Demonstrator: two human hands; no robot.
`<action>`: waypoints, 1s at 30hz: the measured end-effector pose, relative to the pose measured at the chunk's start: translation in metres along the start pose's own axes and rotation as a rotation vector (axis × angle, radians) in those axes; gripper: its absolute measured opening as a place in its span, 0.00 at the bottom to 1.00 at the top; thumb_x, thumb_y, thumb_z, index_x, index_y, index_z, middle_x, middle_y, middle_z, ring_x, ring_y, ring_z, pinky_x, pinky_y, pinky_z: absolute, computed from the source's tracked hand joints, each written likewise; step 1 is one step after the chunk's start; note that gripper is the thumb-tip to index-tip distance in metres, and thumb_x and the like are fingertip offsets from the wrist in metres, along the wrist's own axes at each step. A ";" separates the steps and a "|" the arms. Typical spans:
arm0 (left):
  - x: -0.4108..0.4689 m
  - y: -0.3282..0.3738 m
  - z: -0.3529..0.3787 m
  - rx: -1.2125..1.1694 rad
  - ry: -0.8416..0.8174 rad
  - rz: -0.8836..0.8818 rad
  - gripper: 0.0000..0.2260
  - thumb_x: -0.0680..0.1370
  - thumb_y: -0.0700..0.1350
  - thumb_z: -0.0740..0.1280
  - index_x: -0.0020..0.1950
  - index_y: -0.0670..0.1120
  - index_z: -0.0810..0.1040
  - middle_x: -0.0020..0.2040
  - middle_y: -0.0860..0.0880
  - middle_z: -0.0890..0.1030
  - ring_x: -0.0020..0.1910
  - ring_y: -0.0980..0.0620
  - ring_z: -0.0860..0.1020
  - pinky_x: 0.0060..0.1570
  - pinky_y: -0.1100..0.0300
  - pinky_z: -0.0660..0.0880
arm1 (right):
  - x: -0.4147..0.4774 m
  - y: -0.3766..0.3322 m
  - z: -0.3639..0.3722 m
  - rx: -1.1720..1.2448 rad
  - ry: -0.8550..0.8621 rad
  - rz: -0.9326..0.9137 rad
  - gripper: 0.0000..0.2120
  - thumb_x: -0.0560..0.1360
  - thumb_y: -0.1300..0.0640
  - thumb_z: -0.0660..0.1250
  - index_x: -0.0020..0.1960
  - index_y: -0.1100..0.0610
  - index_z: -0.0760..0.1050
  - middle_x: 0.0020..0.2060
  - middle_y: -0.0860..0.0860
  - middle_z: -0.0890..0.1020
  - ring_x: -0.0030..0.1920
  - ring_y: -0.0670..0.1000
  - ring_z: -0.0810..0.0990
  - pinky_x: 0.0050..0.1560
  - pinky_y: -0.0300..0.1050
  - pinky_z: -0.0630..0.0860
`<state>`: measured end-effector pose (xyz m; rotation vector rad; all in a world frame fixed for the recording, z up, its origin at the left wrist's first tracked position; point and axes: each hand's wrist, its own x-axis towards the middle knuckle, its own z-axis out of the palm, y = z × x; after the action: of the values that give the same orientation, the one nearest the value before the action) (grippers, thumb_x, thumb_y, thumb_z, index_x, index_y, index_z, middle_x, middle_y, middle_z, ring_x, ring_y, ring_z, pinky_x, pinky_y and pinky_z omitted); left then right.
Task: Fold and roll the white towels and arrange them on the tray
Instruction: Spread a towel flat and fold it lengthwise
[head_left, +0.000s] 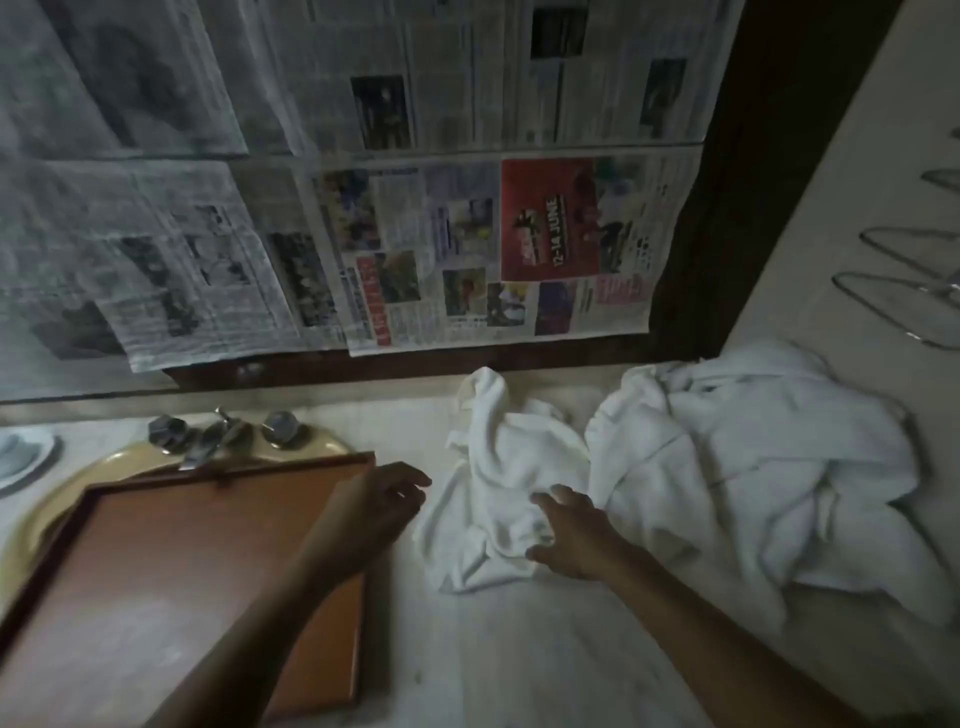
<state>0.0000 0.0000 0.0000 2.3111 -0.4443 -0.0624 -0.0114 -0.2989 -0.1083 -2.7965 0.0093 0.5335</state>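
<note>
Crumpled small white towel (493, 467) on the worktop (519, 654), just right of the wooden tray (171, 582); a larger white heap (753, 467) lies beside it. The cloth is judged soft, light and limp, best taken at a corner or hem. The right hand (571, 535) rests spread on the towel, grasping nothing; the left hand (379, 506) hovers released above the tray's edge. Hems and corners are buried in folds; the number of towels in the heap cannot be told.
</note>
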 end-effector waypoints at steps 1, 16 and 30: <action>-0.003 -0.007 0.011 -0.004 -0.025 -0.028 0.07 0.78 0.46 0.71 0.50 0.58 0.85 0.43 0.66 0.83 0.42 0.65 0.82 0.42 0.67 0.74 | 0.002 0.005 0.012 -0.037 -0.053 0.029 0.43 0.75 0.34 0.68 0.82 0.45 0.52 0.82 0.54 0.51 0.80 0.60 0.54 0.77 0.59 0.59; -0.059 -0.004 0.137 -0.982 -0.165 -0.957 0.28 0.70 0.71 0.72 0.63 0.56 0.77 0.60 0.44 0.83 0.59 0.43 0.82 0.62 0.42 0.77 | -0.071 -0.004 0.039 0.592 0.180 -0.277 0.15 0.73 0.59 0.72 0.60 0.55 0.78 0.52 0.48 0.82 0.51 0.45 0.80 0.50 0.39 0.74; -0.045 0.038 0.138 -0.792 0.151 -0.610 0.12 0.75 0.37 0.73 0.58 0.45 0.82 0.48 0.45 0.87 0.47 0.46 0.87 0.44 0.52 0.83 | -0.025 0.123 -0.002 -0.132 0.277 0.137 0.54 0.68 0.31 0.74 0.83 0.44 0.47 0.82 0.58 0.41 0.80 0.66 0.47 0.72 0.68 0.63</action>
<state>-0.0777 -0.1043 -0.0744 1.5695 0.3344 -0.3001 -0.0419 -0.4186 -0.1323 -2.9919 0.2332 0.1780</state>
